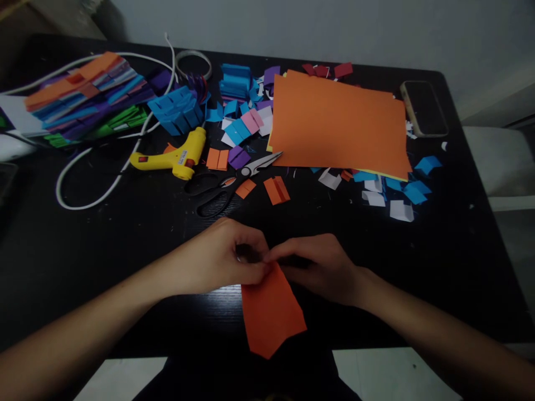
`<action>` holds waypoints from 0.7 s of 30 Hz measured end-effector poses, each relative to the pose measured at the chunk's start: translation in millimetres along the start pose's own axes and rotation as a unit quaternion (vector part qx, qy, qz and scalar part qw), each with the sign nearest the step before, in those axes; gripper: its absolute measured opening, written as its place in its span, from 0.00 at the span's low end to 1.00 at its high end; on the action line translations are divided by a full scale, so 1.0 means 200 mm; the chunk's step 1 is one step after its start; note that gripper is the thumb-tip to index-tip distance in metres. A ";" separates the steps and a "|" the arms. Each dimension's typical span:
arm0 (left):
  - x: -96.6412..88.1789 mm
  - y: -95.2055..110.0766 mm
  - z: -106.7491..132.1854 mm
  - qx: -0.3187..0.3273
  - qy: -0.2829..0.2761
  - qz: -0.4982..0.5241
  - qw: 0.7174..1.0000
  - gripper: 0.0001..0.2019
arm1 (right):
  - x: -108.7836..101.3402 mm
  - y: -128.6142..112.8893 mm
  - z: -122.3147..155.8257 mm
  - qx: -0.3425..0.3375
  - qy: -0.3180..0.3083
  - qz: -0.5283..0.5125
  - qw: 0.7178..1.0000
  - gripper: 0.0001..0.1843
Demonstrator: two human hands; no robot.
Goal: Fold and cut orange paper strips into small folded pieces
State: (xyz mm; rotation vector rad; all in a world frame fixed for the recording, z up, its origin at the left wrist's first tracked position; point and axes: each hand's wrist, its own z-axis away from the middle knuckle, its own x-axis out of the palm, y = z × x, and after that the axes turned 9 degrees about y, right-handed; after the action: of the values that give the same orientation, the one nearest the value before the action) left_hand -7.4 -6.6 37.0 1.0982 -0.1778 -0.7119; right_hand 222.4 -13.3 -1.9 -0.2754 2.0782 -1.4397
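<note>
An orange piece of paper [273, 312] hangs from my fingers near the table's front edge, its lower end uneven and pointed. My left hand [228, 256] pinches its top edge between thumb and fingers. From the other side my right hand [321, 264] meets it, fingertips closed on the same top edge. Part of that edge is hidden behind the fingers. Just beyond my hands lie black-handled scissors [240, 178], blades partly apart, and a small folded orange piece [276, 190].
A stack of orange sheets [338, 120] lies at the back, ringed by small folded paper pieces. Left of it are a yellow glue gun [175, 156], a white cord [67, 200], a tape roll [193, 62] and bundled folded strips [92, 97]. A phone [424, 108] rests far right.
</note>
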 end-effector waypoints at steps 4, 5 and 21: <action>-0.02 0.00 0.01 0.009 -0.003 -0.012 1.000 0.05 | 0.00 0.01 0.00 0.001 0.010 -0.011 1.000 0.07; -0.03 0.00 0.01 0.011 -0.002 -0.018 1.000 0.05 | 0.00 0.01 0.00 0.004 0.012 -0.011 1.000 0.06; -0.07 -0.02 0.00 0.022 0.018 0.004 1.000 0.04 | -0.01 -0.01 -0.02 0.085 0.048 -0.084 0.992 0.15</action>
State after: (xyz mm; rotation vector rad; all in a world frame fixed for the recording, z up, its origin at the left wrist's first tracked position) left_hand -20.9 0.1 36.1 1.1502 -0.1679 -0.6837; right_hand 221.5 -10.2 2.6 -0.3235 2.0320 -1.7510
